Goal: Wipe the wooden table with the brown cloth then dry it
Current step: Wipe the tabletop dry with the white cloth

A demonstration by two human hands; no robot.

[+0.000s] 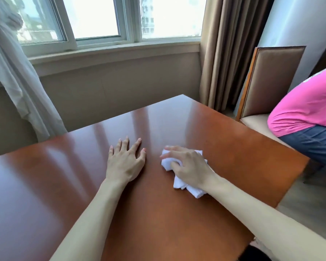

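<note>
While the left hand (125, 159) lies flat on the wooden table (233, 147),
the right hand (188, 166) grips a bunched white cloth (179, 183).

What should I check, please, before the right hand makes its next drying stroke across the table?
1. Right hand grips the white cloth: ok.
2. Cloth lies flat against the wooden table: ok.
3. Left hand rests open on the table, apart from the cloth: ok.
4. Surface ahead of the cloth bare of objects: ok.
5. Table still wet: cannot tell, glare only.
6. Person in pink shirt beside the table's right edge, clear of the stroke: ok.
</note>
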